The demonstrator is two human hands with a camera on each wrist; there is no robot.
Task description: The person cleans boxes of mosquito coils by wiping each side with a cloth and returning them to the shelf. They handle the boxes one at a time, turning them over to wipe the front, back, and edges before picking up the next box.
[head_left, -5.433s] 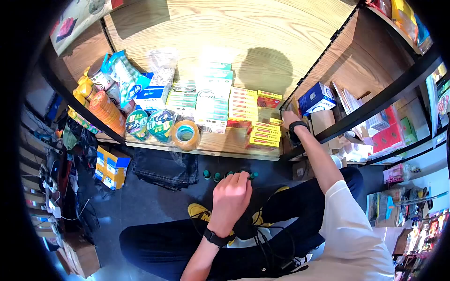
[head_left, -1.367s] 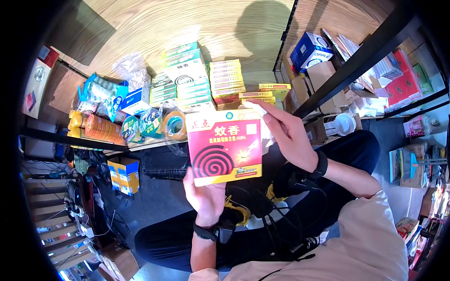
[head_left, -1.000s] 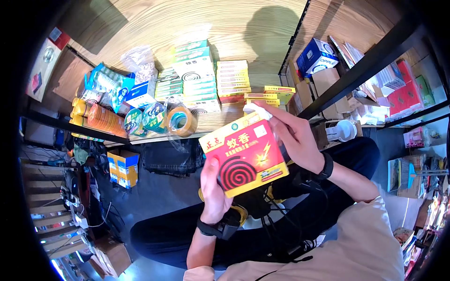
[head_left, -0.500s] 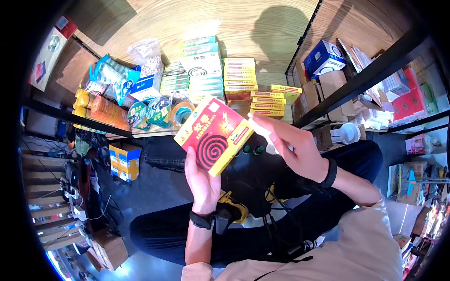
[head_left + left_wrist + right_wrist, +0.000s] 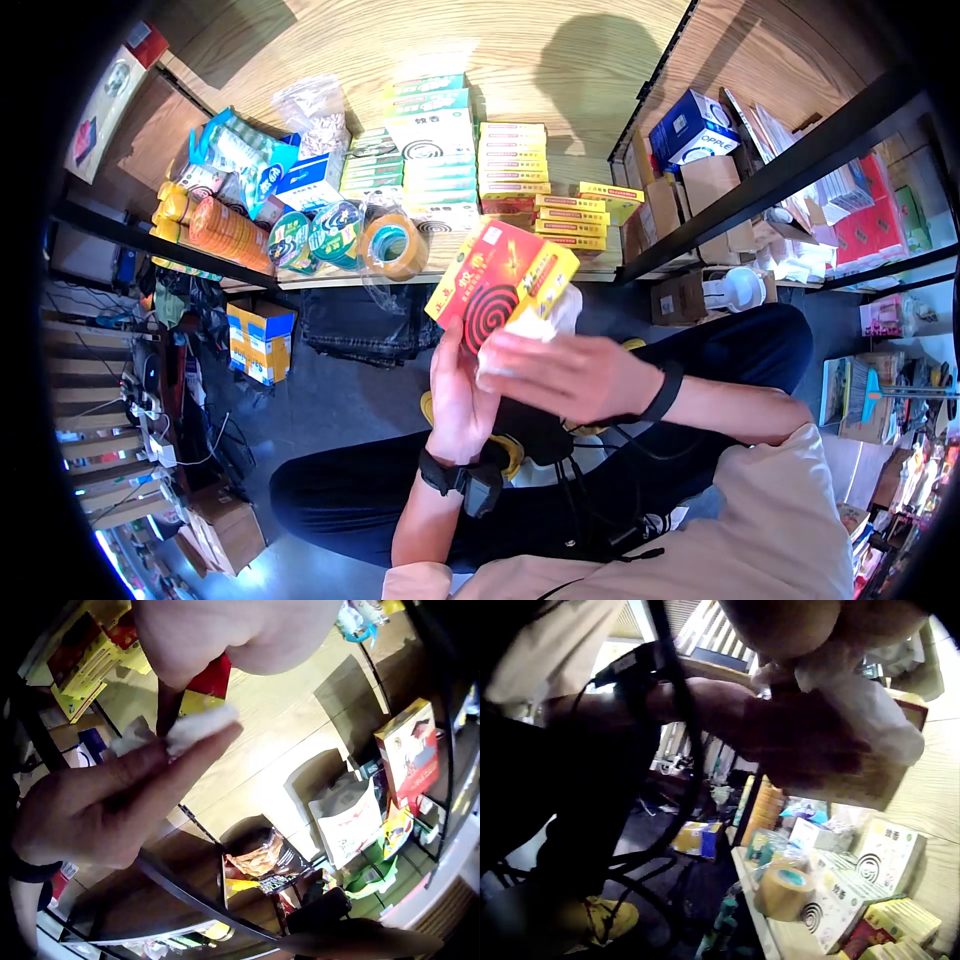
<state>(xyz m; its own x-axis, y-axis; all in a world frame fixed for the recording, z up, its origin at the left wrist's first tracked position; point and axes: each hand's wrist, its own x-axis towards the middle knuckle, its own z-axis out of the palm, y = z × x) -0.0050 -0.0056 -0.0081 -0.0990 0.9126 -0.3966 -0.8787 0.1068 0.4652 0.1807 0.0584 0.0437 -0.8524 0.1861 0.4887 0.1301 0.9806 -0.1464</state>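
A red and yellow mosquito coil box is held up tilted in front of the shelf, printed face upward. My left hand grips it from below, thumb lying along the near edge. Between the fingers of my right hand is a crumpled white tissue, which overlaps the box's lower right side in the head view. In the left wrist view the tissue shows at the right fingertips, close to the box. The right wrist view shows the brown underside of the box.
Stacks of yellow boxes and green-white coil boxes stand on the wooden shelf, with a tape roll at its front edge. A black post crosses on the right. A carton sits on the floor.
Earlier my right hand reached into the shelf; then both hands held the box. In the last half second it turned and shifted right, and my right hand moved left across its near side with the tissue.
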